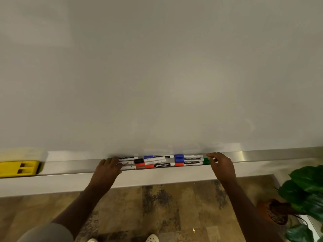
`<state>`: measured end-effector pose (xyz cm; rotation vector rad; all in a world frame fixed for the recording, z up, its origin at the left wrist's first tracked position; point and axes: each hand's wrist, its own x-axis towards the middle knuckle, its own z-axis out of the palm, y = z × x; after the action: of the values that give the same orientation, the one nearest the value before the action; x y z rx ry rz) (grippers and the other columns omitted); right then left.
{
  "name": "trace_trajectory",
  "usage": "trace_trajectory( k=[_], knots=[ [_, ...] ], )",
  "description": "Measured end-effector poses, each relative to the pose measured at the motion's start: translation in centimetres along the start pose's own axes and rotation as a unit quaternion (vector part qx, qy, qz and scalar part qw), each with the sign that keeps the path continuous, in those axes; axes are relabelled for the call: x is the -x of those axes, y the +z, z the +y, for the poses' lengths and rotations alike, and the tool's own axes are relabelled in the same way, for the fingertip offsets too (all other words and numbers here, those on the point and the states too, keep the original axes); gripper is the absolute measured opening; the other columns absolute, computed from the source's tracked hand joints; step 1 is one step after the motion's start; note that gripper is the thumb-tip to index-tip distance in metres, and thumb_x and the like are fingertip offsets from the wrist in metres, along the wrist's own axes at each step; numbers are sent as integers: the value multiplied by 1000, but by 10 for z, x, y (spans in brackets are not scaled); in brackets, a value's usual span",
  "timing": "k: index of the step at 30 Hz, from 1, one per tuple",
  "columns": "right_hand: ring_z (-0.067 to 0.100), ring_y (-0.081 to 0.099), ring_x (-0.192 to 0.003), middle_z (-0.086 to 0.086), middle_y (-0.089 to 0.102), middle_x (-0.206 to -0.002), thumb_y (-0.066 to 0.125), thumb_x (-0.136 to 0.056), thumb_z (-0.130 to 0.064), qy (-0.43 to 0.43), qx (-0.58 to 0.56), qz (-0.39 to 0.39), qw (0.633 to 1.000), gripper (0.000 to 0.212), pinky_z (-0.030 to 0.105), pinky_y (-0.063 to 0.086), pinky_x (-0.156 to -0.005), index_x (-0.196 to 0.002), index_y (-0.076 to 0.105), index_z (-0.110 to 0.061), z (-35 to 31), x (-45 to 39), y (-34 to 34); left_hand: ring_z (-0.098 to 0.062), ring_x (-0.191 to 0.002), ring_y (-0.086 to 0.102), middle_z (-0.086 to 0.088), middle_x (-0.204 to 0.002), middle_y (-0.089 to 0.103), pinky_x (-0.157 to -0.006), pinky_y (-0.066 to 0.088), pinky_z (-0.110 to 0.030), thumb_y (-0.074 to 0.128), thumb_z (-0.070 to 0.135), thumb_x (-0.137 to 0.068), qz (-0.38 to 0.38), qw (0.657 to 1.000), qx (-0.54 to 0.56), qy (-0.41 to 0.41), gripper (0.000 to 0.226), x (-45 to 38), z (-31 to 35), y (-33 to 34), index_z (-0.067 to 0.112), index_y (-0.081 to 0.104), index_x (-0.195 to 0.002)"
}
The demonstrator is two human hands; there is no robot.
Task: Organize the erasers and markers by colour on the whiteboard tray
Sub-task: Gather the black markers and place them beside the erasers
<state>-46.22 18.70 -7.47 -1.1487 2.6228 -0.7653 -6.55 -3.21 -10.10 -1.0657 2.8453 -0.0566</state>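
Observation:
Several whiteboard markers lie bunched lengthwise in the metal tray [262,155] under the whiteboard. Among them are a blue-capped marker [157,157], a black-capped one [150,161], a red-capped one [153,165], two more blue ones [187,158] and a second red one [188,164]. My left hand [108,167] rests on the left ends of the markers, fingers curled over them. My right hand [222,165] touches the green-capped end [206,161] at the right of the bunch. A yellow eraser [19,168] sits far left on the tray.
The whiteboard [157,75] fills the upper view. A potted plant [300,198] stands on the wooden floor at the lower right, close to my right arm. My shoes show at the bottom edge.

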Motion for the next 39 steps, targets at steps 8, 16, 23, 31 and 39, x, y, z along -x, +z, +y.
trace_trajectory(
  k=[8, 16, 23, 31, 39],
  knots=[
    [19, 65, -90, 3, 74, -101, 65, -92, -13, -87, 5, -38, 995, 17, 33, 53, -80, -106, 73, -17, -30, 6, 30, -28, -69, 64, -6, -89, 66, -56, 54, -36, 96, 26, -50, -23, 999, 11, -19, 43, 3, -13, 0, 15, 71, -83],
    [17, 61, -103, -2, 71, -109, 58, -93, -18, -236, 21, -111, 965, 23, 29, 51, -82, -113, 70, -22, -120, 24, 85, -24, -71, 65, 0, -91, 69, -57, 53, -32, 93, 24, -55, -17, 994, 100, -30, 41, 3, -24, 2, 19, 66, -85],
    [28, 53, -118, 8, 60, -130, 58, -89, -3, -337, 187, -186, 904, 45, 39, 50, -91, -133, 54, -13, -172, 24, 126, -24, -88, 61, 2, -97, 66, -67, 49, -34, 79, 21, -73, 2, 977, 210, -42, 24, 5, -40, 7, 20, 66, -92],
    [31, 54, -114, 13, 58, -127, 62, -88, -5, -347, 260, -199, 879, 42, 43, 53, -84, -128, 53, -9, -182, 24, 136, -16, -88, 58, 7, -96, 66, -69, 45, -28, 78, 23, -79, 17, 951, 294, -95, 18, 19, -57, 10, 24, 72, -96],
    [34, 55, -112, 17, 52, -129, 63, -85, -1, -358, 306, -210, 857, 37, 45, 56, -74, -121, 57, -5, -188, 24, 135, -18, -92, 61, 4, -98, 72, -76, 47, -29, 73, 17, -84, 8, 941, 308, -143, 25, 32, -82, 12, 23, 75, -108]
  ],
)
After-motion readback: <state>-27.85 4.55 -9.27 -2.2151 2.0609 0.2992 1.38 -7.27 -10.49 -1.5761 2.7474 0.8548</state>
